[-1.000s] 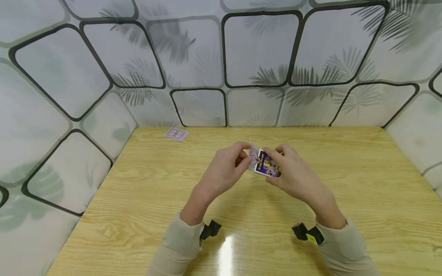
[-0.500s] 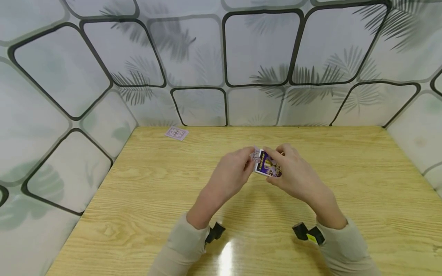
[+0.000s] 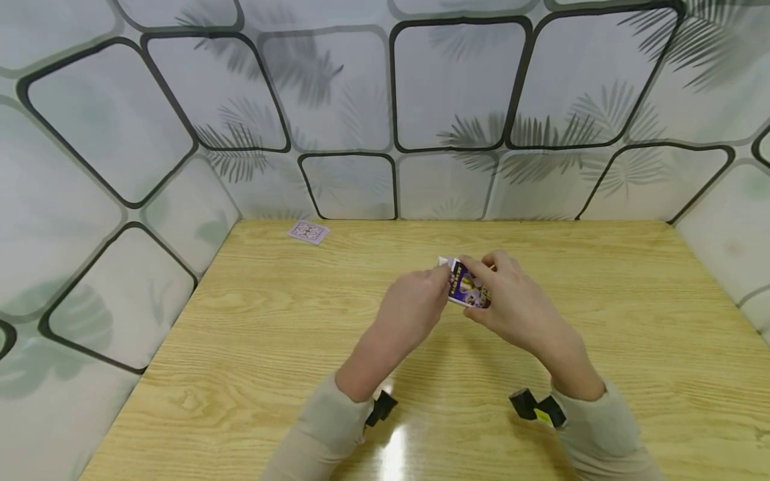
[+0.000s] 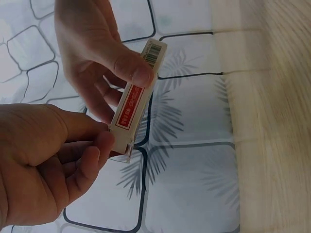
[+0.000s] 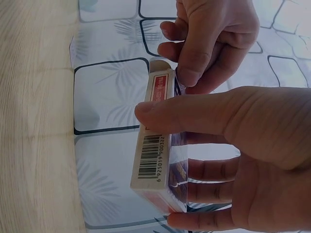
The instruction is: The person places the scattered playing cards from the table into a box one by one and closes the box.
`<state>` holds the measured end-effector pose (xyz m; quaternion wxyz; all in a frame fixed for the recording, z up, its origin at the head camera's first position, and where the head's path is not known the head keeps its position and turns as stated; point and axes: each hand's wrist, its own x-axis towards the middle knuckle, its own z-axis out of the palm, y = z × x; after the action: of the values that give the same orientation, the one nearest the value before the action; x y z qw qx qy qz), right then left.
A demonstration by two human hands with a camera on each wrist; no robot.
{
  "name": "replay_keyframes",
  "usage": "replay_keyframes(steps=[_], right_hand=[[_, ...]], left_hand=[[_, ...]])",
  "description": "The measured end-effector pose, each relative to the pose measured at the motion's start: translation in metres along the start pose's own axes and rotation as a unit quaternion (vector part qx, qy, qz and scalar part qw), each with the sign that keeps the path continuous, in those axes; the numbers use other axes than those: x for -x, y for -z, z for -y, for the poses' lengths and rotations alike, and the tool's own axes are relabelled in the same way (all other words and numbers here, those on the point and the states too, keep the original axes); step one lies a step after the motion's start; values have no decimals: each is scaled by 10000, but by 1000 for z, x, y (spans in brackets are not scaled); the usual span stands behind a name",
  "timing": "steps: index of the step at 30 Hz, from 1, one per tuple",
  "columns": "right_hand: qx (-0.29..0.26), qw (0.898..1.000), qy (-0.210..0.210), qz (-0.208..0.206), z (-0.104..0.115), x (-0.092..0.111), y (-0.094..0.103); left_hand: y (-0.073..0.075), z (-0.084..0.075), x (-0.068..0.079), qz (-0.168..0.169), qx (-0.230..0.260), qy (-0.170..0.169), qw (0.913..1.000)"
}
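A purple playing-card box (image 3: 469, 286) with yellow print is held above the table in my right hand (image 3: 517, 300). In the right wrist view, my right thumb (image 5: 180, 114) lies along its white barcode side, with the other fingers behind. My left hand (image 3: 415, 300) pinches the box's open end, and the left thumb (image 5: 189, 75) overlaps that end. A tuck flap (image 5: 159, 64) sticks out there. In the left wrist view, the left fingertips (image 4: 104, 138) meet at the box's corner. Playing cards at that end are mostly hidden by the left fingers.
A lilac-patterned playing card (image 3: 309, 232) lies face down at the table's back left. The wooden table (image 3: 252, 347) meets a patterned curtain-like backdrop (image 3: 445, 187) along its back and sides. Black wrist cameras sit at both cuffs.
My left hand has moved right, towards the box, and the lilac-backed cards that stuck out of its open end have gone in. My right hand and the card at the back left stay put.
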<state>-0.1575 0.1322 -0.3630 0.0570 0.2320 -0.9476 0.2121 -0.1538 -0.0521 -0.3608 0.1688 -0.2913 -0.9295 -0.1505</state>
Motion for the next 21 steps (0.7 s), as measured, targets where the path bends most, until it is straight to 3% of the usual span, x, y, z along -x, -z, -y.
replay_keyframes(steps=[5,9,21], right_hand=[[18,10000,16,-49,0,-1,1],[46,10000,16,-82,0,-1,1],[136,9986,92,-501,-3,-4,-3]], left_hand=[[-3,-7,1,118,-626,3,9980],[-3,-17,2,402,-1010,121,9940],[-7,-30,4,719,-797,502,9929]])
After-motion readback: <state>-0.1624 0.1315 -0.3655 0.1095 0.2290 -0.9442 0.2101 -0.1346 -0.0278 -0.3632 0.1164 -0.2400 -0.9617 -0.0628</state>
